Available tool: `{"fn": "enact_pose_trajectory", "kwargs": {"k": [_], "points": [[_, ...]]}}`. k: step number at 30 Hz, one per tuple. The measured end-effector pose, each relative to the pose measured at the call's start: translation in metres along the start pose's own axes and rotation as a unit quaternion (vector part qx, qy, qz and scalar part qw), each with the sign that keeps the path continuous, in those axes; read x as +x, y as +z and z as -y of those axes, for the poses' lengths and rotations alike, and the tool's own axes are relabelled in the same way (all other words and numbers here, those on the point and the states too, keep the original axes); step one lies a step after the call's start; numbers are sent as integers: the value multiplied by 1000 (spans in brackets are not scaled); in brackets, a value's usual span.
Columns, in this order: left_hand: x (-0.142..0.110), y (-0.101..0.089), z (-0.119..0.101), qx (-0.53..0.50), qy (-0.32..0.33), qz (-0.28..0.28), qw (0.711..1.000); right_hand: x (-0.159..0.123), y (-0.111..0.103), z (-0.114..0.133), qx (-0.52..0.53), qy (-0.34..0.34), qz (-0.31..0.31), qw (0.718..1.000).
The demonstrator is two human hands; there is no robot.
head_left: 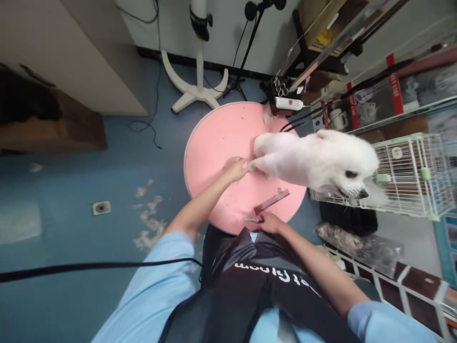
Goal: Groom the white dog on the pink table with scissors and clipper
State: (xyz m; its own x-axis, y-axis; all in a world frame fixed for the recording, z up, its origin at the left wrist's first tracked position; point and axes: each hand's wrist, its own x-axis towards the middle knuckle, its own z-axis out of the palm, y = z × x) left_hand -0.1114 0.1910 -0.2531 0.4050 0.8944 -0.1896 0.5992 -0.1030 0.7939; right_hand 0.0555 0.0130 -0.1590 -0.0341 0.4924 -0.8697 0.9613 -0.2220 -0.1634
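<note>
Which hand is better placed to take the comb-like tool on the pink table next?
Probably the right hand: it is beside the comb-like tool, though it holds what look like scissors. The left hand is farther off and appears to be holding the hind leg of the white dog.

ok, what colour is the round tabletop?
The round tabletop is pink; it shows best in the head view.

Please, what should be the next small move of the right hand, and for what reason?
Probably the right hand should bring the scissors toward the dog's hind leg. The left hand appears to hold that leg out backward, while the scissors are by the near edge of the pink table, apart from the dog.
</note>
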Motion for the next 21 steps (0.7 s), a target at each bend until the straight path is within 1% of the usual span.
{"fn": "enact_pose_trajectory", "kwargs": {"k": [1, 2, 3, 5, 6, 7, 9, 10, 11, 12, 13, 14, 16, 17, 19, 21], "points": [[17, 10, -13, 22, 12, 29, 999, -1, 15, -18, 39, 14, -16, 999], [30, 19, -22, 35, 11, 39, 999, -1, 29, -32, 68, 46, -33, 996], [37, 28, -27, 47, 1, 41, 998, -1, 42, -42, 104, 69, -51, 991], [39, 41, -27, 70, -22, 35, 997, -1, 63, -53, 219, 106, -66, 968], [35, 45, -23, 83, -25, 37, 996, -1, 71, -55, 296, 109, -61, 947], [27, 48, -17, 95, -19, 46, 994, -1, 78, -54, 378, 98, -48, 919], [2, 51, -7, 106, 9, 81, 991, 0, 87, -48, 517, 45, -12, 855], [-14, 52, -3, 103, 19, 101, 989, 0, 91, -43, 562, 9, 0, 827], [-30, 52, -1, 93, 20, 118, 988, 1, 93, -38, 591, -28, 4, 806], [-47, 51, 0, 75, 14, 133, 988, 2, 94, -31, 605, -62, -1, 794], [-64, 51, 0, 49, 5, 141, 989, 3, 95, -23, 606, -89, -18, 791], [-79, 49, -2, 22, -3, 147, 989, 5, 95, -15, 596, -107, -43, 795], [-102, 45, -9, -20, -13, 152, 988, 8, 93, 0, 553, -127, -112, 816], [-110, 42, -13, -28, -14, 153, 988, 9, 91, 7, 526, -128, -147, 828], [-118, 35, -21, -11, -8, 151, 988, 12, 84, 18, 482, -114, -207, 844], [-120, 27, -27, 30, 5, 146, 989, 15, 75, 26, 457, -99, -241, 850]]}}
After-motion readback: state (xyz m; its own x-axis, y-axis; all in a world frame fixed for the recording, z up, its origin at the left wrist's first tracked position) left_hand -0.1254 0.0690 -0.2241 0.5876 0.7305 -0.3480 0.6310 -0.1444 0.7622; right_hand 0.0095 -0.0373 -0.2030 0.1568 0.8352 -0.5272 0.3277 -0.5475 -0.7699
